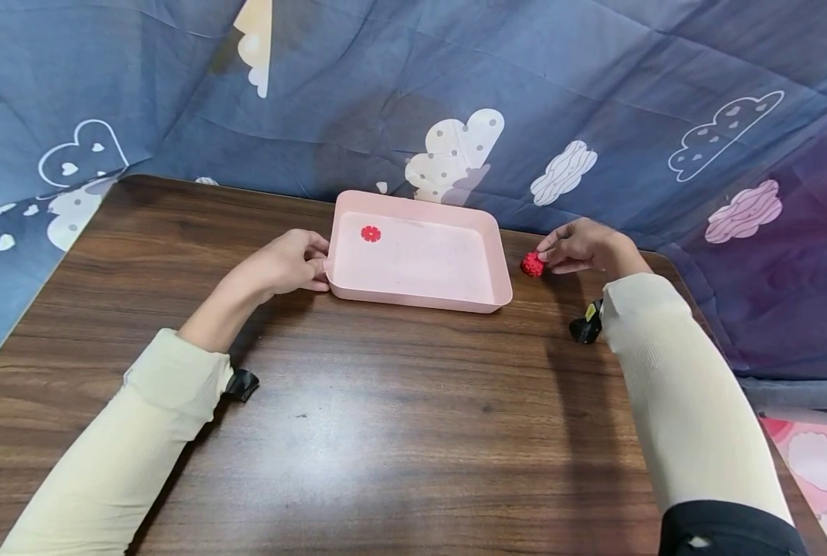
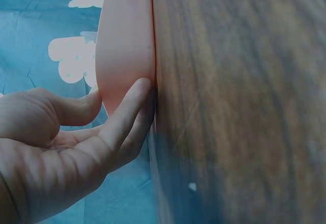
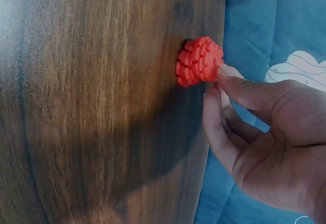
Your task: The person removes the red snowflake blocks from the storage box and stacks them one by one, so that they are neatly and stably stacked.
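Note:
A shallow pink tray stands toward the back of the table, with one red notched disc lying flat in its far left part. My left hand holds the tray's left end; in the left wrist view the thumb touches the rim and the fingers press low on the outer wall. Right of the tray is a small stack of red notched discs on the table. My right hand pinches the top disc at its edge between thumb and finger; whether it is lifted off the stack I cannot tell.
The brown wooden table spreads in front of the tray. A blue cloth with cloud prints hangs close behind the back edge. Black wrist camera mounts sit under both forearms, close above the tabletop.

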The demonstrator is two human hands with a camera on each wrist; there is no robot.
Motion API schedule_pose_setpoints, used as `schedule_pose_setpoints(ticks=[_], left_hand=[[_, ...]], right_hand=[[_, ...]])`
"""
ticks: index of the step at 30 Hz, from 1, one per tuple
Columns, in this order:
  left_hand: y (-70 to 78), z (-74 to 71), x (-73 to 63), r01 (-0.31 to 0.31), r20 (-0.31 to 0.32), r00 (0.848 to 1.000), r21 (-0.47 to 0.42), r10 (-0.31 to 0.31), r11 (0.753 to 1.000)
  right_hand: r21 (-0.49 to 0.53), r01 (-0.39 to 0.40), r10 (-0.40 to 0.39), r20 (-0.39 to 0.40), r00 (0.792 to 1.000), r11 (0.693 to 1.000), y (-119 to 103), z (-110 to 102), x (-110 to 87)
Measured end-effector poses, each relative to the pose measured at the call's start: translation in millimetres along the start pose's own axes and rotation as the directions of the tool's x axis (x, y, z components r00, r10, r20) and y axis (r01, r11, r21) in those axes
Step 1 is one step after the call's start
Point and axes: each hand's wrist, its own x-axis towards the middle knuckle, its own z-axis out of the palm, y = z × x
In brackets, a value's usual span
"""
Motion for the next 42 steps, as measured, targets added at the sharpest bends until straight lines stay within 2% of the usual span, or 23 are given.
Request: schedule_pose_setpoints(ticks=[14, 22, 26, 31, 37, 42], left_hand=[[-1.1, -3.7, -1.3, 0.020, -0.017, 1.000, 0.007, -0.019, 1.000], [-1.7, -5.0, 0.5, 0.005, -0.015, 1.000, 0.014, -0.005, 1.000], [-2.1, -4.6, 1.2, 0.005, -0.016, 1.000, 0.006, -0.005, 1.000], [-3.3, -3.5, 2.6, 0.006, -0.019, 1.000, 0.006, -0.006, 1.000], [-4.6, -1.8, 3.5, 0.013, -0.022, 1.000, 0.005, -0.013, 1.000], [-3.4, -0.9, 3.4, 0.015, -0.024, 1.000, 0.007, -0.015, 1.000]], right_hand=[[-0.028, 0.064, -0.064, -0.002, 0.998, 0.998, -26, 6, 3.6], [-0.080, 0.120, -0.116, 0.048, 0.992, 0.990, -65, 17, 7.0], [-0.069, 0.161, -0.155, 0.091, 0.984, 0.984, -90, 31, 8.6], [-0.066, 0.172, -0.160, 0.154, 0.975, 0.983, -114, 57, 13.0], [-0.052, 0.194, -0.176, 0.240, 0.955, 0.980, -126, 96, 27.5], [-0.091, 0.238, -0.210, 0.242, 0.947, 0.967, -139, 122, 34.1]])
